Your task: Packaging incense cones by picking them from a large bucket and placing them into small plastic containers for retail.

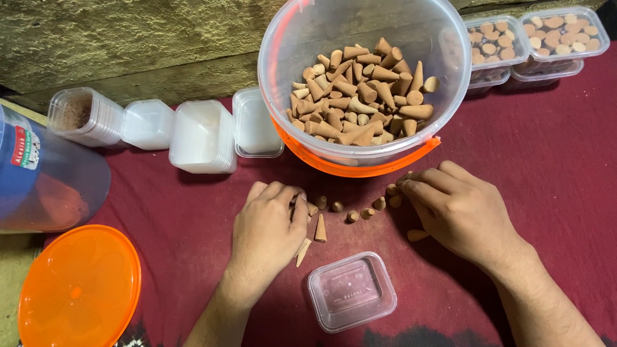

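- Seen from above: two bare hands rest on a dark red cloth (553, 167), at the centre of the frame.
- The left hand (270, 225) lies knuckles up, its fingers curled inward over small brown cones; whether it grips one cannot be told.
- The right hand (459, 209) is at centre right, its fingers drawn narrow together, fingertips touching the end of a row of upright cones (360, 211) that curves between the two hands.
- A few loose cones (320, 229) lie on their sides just beside the left hand, and another lies under the right palm.
- Above the hands, at upper centre, stands a clear plastic bucket (443, 58) with an orange rim, partly full of a heap of the same cones.
- At lower centre, a small clear box (351, 291) sits closed, with no cones in it.
- At upper right, filled boxes (533, 38) of cones sit stacked.
- At upper left, stacks of empty boxes (202, 136) lie on their sides.
- At lower left, an orange lid (80, 286) lies flat beside a blue jar (38, 173).
- Judging by this: some boxes are packed, many cones and boxes remain.
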